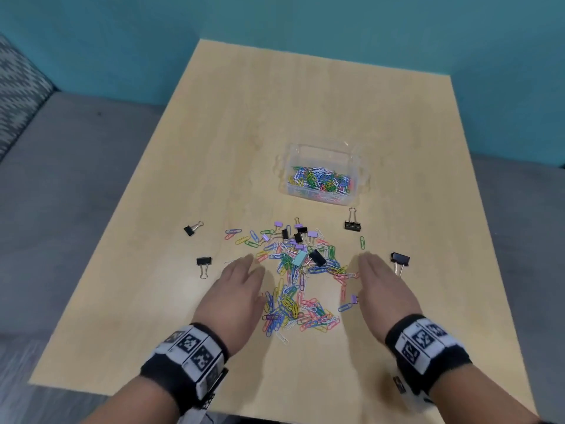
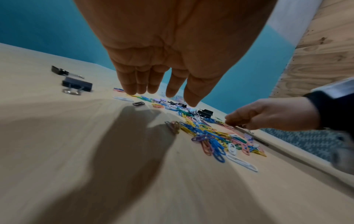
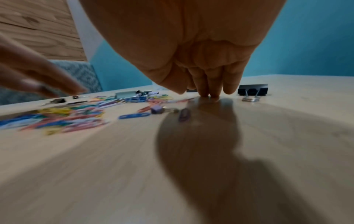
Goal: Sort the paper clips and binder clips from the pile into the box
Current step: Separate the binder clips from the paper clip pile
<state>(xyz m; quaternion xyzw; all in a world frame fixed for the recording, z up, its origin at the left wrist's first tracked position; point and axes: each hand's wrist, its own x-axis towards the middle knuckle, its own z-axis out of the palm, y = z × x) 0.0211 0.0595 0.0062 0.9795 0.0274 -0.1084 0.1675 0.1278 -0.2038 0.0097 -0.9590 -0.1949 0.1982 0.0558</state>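
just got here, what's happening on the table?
A person is sorting clips. Both hands are flat and hold nothing: the left hand and right hand flank the mixed pile of paper clips and binder clips. The clear box beyond it holds only paper clips. Several black binder clips, like this one, lie loose around the pile.

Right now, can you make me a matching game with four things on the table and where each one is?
Things:
1. clear box
2. light blue binder clip
3. left hand
4. right hand

Places:
A. in the middle of the pile
B. left of the pile, fingers straight
C. beyond the pile, holding paper clips
D. right of the pile, fingertips on the table

Pairs: 1-C, 2-A, 3-B, 4-D
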